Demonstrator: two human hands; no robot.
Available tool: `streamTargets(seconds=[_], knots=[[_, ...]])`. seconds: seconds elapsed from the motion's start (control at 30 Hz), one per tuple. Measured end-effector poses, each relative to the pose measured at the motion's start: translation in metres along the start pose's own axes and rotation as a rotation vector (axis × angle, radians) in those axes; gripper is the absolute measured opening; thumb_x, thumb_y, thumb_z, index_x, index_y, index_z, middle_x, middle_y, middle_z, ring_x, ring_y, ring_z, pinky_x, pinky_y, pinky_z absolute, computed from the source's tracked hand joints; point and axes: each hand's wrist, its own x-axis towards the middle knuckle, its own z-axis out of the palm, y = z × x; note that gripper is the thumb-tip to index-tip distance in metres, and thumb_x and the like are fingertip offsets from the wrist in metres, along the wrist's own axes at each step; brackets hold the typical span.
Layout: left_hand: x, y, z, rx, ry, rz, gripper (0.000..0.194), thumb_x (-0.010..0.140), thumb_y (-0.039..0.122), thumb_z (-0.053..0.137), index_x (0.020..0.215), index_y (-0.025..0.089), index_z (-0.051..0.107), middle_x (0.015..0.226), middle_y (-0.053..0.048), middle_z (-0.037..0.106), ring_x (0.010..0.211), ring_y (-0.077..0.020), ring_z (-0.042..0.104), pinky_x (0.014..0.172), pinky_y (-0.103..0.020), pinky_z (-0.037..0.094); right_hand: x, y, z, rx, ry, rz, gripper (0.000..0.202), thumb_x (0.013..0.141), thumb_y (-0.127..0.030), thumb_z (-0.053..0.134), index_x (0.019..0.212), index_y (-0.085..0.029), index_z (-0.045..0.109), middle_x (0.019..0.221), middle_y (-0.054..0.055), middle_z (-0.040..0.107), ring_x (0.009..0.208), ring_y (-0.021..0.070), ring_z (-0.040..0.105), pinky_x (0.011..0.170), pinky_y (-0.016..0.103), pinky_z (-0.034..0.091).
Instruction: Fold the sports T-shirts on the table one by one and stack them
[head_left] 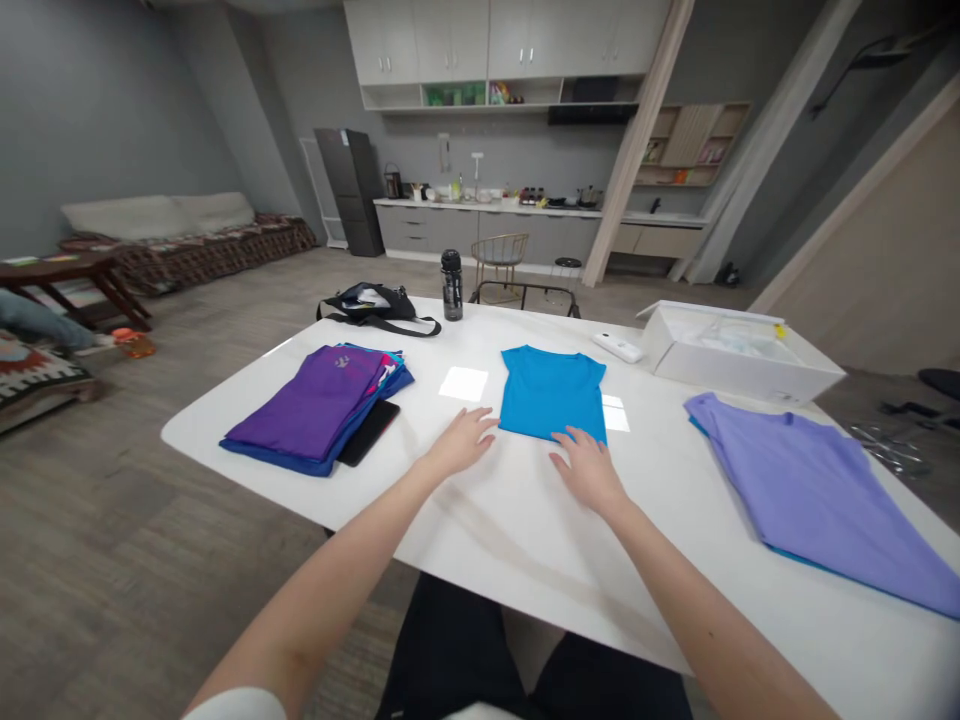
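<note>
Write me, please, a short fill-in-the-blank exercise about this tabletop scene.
1. The bare left hand and bare right hand are by the near edge of a folded, short-sleeved T-shirt coloured ____.
2. The left-hand pile of folded clothes has a topmost layer coloured ____.
3. From the wearer's view, the black strapped bag lies to the ____ of the dark cylindrical bottle.

Missing words: blue; purple; left.

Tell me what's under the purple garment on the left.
Blue fabric shows along its near and right edges, and patterned fabric by its far right corner. The layers' middles are covered.
</note>
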Motion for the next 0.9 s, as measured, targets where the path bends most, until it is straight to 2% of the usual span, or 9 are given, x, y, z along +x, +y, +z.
streamTargets(seconds=[0.1, 0.27, 0.37, 0.43, 0.5, 0.6, 0.67, 0.8, 0.9], knots=[[-0.023, -0.04, -0.037, 0.077, 0.137, -0.133, 0.035, 0.098, 0.029, 0.047, 0.128, 0.023, 0.064, 0.148, -0.008, 0.056, 0.138, -0.021, 0.049, 0.124, -0.044, 0.026, 0.005, -0.035, -0.003, 0.197, -0.002, -0.122, 0.036, 0.101, -0.037, 0.047, 0.124, -0.019, 0.068, 0.139, 0.013, 0.06, 0.131, 0.0281, 0.054, 0.109, 0.042, 0.043], [-0.075, -0.116, -0.099, 0.306, 0.203, -0.528, 0.04, 0.095, 0.028, 0.048, 0.132, 0.022, 0.061, 0.149, -0.011, 0.053, 0.137, -0.0279, 0.049, 0.12, -0.048, 0.03, 0.001, -0.089, -0.01, 0.447, -0.163, -0.255, 0.033, 0.099, -0.042, 0.047, 0.11, -0.023, 0.072, 0.115, 0.009, 0.073, 0.105, 0.0253, 0.067, 0.092, 0.037, 0.05], [-0.104, -0.158, -0.121, 0.383, 0.192, -0.733, 0.048, 0.095, 0.033, 0.048, 0.141, 0.019, 0.053, 0.147, -0.015, 0.053, 0.13, -0.0314, 0.054, 0.111, -0.047, 0.04, 0.0, -0.109, -0.01, 0.501, -0.238, -0.306, 0.032, 0.099, -0.041, 0.049, 0.105, -0.023, 0.074, 0.107, 0.007, 0.075, 0.097, 0.0239, 0.069, 0.086, 0.035, 0.051], [-0.119, -0.178, -0.125, 0.366, 0.142, -0.785, 0.049, 0.095, 0.039, 0.048, 0.14, 0.019, 0.054, 0.145, -0.014, 0.055, 0.125, -0.0302, 0.058, 0.106, -0.042, 0.044, 0.003, -0.12, -0.007, 0.528, -0.275, -0.332, 0.03, 0.098, -0.04, 0.05, 0.102, -0.023, 0.075, 0.103, 0.006, 0.076, 0.093, 0.023, 0.069, 0.084, 0.034, 0.051], [-0.129, -0.188, -0.125, 0.332, 0.105, -0.781, 0.049, 0.095, 0.047, 0.049, 0.137, 0.022, 0.057, 0.146, -0.012, 0.054, 0.124, -0.0289, 0.059, 0.104, -0.04, 0.045, 0.008, -0.129, -0.002, 0.552, -0.308, -0.364, 0.029, 0.098, -0.038, 0.05, 0.1, -0.023, 0.075, 0.101, 0.005, 0.077, 0.089, 0.0221, 0.069, 0.083, 0.034, 0.051], [-0.136, -0.189, -0.12, 0.324, 0.115, -0.766, 0.052, 0.092, 0.054, 0.051, 0.134, 0.025, 0.06, 0.149, -0.009, 0.053, 0.127, -0.0299, 0.057, 0.104, -0.041, 0.046, 0.018, -0.147, 0.004, 0.574, -0.344, -0.411, 0.027, 0.097, -0.035, 0.051, 0.098, -0.023, 0.075, 0.098, 0.004, 0.077, 0.088, 0.021, 0.069, 0.08, 0.032, 0.051], [-0.138, -0.186, -0.119, 0.337, 0.141, -0.779, 0.046, 0.093, 0.052, 0.05, 0.127, 0.026, 0.064, 0.145, -0.008, 0.057, 0.124, -0.0299, 0.06, 0.1, -0.041, 0.049, 0.025, -0.16, 0.006, 0.58, -0.355, -0.439, 0.026, 0.097, -0.034, 0.052, 0.098, -0.023, 0.076, 0.098, 0.004, 0.077, 0.089, 0.0208, 0.069, 0.079, 0.031, 0.05], [-0.138, -0.18, -0.122, 0.359, 0.139, -0.86, 0.038, 0.097, 0.045, 0.041, 0.105, 0.025, 0.072, 0.119, -0.009, 0.071, 0.105, -0.0299, 0.068, 0.088, -0.04, 0.053, 0.034, -0.183, 0.007, 0.6, -0.376, -0.492, 0.026, 0.097, -0.033, 0.053, 0.1, -0.023, 0.076, 0.099, 0.004, 0.077, 0.089, 0.02, 0.069, 0.081, 0.03, 0.05], [-0.139, -0.181, -0.124, 0.363, 0.149, -0.901, 0.039, 0.099, 0.042, 0.037, 0.107, 0.025, 0.071, 0.111, -0.009, 0.073, 0.1, -0.03, 0.07, 0.084, -0.04, 0.053, 0.039, -0.192, 0.01, 0.624, -0.391, -0.517, 0.025, 0.097, -0.033, 0.053, 0.101, -0.024, 0.076, 0.099, 0.003, 0.077, 0.089, 0.0193, 0.069, 0.082, 0.03, 0.05]])
